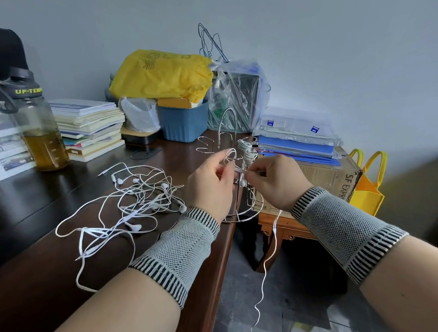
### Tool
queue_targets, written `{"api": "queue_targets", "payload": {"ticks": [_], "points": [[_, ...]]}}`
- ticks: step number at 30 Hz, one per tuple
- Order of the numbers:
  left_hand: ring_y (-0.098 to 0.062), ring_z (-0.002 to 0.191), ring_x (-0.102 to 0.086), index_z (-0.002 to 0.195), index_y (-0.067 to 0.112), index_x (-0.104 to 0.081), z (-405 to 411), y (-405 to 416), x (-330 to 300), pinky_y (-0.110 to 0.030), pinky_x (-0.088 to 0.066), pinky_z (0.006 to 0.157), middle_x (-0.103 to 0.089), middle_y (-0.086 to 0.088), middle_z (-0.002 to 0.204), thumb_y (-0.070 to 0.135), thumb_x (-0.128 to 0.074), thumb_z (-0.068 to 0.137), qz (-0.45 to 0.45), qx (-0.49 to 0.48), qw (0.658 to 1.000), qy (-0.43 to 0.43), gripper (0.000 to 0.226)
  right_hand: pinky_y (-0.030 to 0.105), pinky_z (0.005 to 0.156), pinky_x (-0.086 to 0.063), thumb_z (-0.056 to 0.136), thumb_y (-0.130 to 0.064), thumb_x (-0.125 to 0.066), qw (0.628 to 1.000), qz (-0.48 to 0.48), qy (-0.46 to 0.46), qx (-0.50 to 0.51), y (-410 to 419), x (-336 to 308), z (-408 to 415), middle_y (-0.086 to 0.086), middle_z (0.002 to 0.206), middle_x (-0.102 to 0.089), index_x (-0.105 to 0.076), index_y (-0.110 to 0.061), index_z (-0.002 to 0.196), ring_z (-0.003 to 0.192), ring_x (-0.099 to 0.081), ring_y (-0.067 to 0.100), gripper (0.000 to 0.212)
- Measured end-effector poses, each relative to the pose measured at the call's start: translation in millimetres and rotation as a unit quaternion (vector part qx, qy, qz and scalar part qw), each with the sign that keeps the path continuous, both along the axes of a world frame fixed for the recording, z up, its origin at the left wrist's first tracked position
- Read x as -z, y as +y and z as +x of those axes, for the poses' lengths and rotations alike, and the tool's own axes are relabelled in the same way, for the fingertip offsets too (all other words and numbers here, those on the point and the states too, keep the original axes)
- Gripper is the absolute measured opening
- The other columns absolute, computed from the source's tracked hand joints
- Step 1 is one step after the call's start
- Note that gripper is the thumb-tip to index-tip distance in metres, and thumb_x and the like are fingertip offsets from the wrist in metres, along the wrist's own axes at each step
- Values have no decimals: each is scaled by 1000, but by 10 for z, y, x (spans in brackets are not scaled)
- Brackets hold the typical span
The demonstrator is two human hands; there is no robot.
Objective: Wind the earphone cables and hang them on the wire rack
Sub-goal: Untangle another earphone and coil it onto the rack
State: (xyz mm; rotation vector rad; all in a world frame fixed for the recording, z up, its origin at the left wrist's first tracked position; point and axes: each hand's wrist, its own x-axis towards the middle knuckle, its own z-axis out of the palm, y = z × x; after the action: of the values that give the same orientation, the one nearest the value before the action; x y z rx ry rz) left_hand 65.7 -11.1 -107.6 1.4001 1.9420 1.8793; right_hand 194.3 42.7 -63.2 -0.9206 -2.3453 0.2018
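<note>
My left hand and my right hand meet in front of the wire rack and both pinch one white earphone cable. A small loop of it stands above my left fingers, an earbud hangs between the hands, and its long tail drops past the table edge toward the floor. A wound bundle hangs on a rack hook just behind my hands. A tangled pile of several white earphones lies on the dark table to the left.
A water bottle and a stack of books stand at the left. Behind the rack are a blue bin, a yellow bag and plastic bags. A cardboard box with blue folders sits to the right, beside a yellow tote.
</note>
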Motion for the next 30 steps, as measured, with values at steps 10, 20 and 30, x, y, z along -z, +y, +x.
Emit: {"api": "queue_targets", "payload": {"ticks": [10,20,30], "points": [[-15,88,-68,125,28,-60,47,-35,23,-37,-51,88,-72,11,77,34,-57,94,-52,-45,996,59,31,13,54,-40,90,-24,-61,998,-66,-22,-6,89,81,111,-8,65,-64,-72,-18,75,59,-56,6,19],[-19,74,-72,95,24,-72,-41,63,119,-42,-59,76,-73,8,75,42,-63,79,-9,-4,998,-56,25,24,62,-33,96,-26,-49,987,56,-152,-4,47,27,24,-4,69,-55,-54,-24,70,64,-46,15,27],[-20,68,-70,72,31,-66,-55,97,112,-42,-59,71,-70,10,66,43,-64,72,-5,-12,996,-88,12,32,66,-46,95,-27,-48,977,93,-189,-32,46,27,11,3,77,-61,-46,-23,69,72,-55,23,26]]}}
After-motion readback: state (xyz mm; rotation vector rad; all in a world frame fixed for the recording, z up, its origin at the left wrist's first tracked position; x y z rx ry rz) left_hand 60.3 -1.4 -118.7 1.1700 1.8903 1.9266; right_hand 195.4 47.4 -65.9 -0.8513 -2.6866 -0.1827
